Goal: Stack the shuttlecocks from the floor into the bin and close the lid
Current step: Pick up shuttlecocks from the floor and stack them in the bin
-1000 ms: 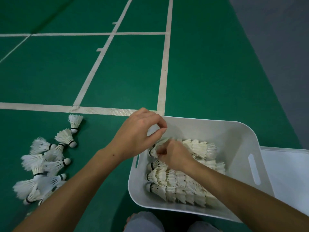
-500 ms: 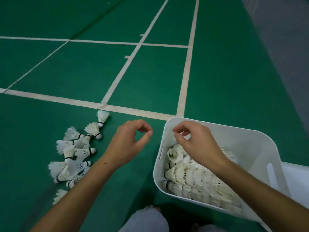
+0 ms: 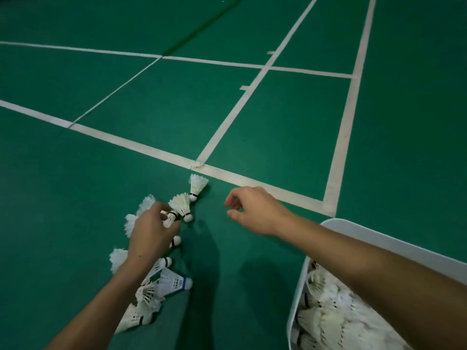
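White feather shuttlecocks (image 3: 151, 281) with black-banded cork tips lie scattered on the green court floor (image 3: 75, 198) at about 8 o'clock; more lie in packed rows in the white bin (image 3: 298, 296) at 4 o'clock. The left hand (image 3: 149, 236) reaches down into the pile, fingers (image 3: 165, 219) pinching one shuttlecock (image 3: 171, 215) by its cork. The right hand (image 3: 255, 210) hovers just above the floor, fingers loosely curled, holding nothing.

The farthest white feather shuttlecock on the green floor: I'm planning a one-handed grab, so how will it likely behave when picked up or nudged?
The farthest white feather shuttlecock looks mostly thin feathers on a small rounded cork, so probably very light. Lying on its side, a nudge would likely swing it in an arc around the cork. The feather skirt seems crushable; a grip at the cork looks safer.
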`<act>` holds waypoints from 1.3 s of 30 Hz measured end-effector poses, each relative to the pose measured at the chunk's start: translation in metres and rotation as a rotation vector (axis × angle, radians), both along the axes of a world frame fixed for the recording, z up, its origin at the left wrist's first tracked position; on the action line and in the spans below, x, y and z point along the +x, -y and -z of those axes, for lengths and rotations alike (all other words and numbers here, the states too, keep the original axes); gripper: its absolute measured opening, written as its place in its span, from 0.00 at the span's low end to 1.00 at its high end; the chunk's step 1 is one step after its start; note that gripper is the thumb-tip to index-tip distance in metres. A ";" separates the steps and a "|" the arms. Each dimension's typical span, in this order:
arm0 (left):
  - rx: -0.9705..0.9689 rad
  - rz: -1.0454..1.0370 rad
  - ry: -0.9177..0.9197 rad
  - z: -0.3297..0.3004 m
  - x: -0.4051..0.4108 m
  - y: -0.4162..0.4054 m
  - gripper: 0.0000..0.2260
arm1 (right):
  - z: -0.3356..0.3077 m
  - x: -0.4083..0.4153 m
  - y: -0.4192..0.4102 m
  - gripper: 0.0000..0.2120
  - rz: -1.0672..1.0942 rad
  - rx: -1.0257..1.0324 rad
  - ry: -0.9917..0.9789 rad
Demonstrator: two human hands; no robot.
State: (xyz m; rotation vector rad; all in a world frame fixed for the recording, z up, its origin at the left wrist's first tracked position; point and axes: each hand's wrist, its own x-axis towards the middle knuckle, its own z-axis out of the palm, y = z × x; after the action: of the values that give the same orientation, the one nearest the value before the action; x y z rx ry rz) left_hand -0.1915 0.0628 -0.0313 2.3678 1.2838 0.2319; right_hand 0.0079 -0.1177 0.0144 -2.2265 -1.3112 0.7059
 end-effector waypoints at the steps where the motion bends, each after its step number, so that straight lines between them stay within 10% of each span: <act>1: 0.026 -0.005 -0.067 0.006 0.003 -0.007 0.19 | 0.006 0.005 -0.014 0.11 -0.007 -0.011 -0.012; 11: 0.026 -0.073 -0.177 0.049 0.041 -0.060 0.34 | 0.065 0.022 -0.139 0.21 0.035 -0.072 -0.013; 19: -0.111 -0.052 -0.045 0.040 0.055 -0.073 0.08 | 0.091 0.025 -0.157 0.15 0.066 -0.086 -0.116; 39: -0.199 0.523 0.522 -0.111 0.083 0.138 0.06 | -0.092 -0.003 0.171 0.11 0.538 0.375 0.009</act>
State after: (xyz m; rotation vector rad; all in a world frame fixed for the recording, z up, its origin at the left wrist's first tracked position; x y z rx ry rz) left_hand -0.1089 -0.0748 0.0801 2.1736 0.4124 0.4874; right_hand 0.0045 -0.2890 0.1067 -2.1212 -0.7120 0.2264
